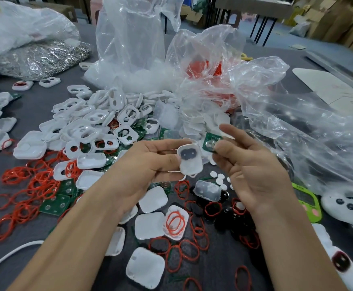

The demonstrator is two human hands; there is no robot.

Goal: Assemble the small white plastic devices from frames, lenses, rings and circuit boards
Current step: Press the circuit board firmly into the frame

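White plastic shell [190, 159], rounded, gripped by left hand [148, 164], right hand [253, 171] pinching green board [210, 142]

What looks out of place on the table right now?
Nothing looks broken. Red rings lie tangled over green boards on the left, spilled rather than sorted. A green gadget, seemingly no part of the job, sits among them on the right.

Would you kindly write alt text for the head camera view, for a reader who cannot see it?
The left hand holds a white casing while the right hand pinches a green circuit board, above a grey table strewn with white frames and red rings.
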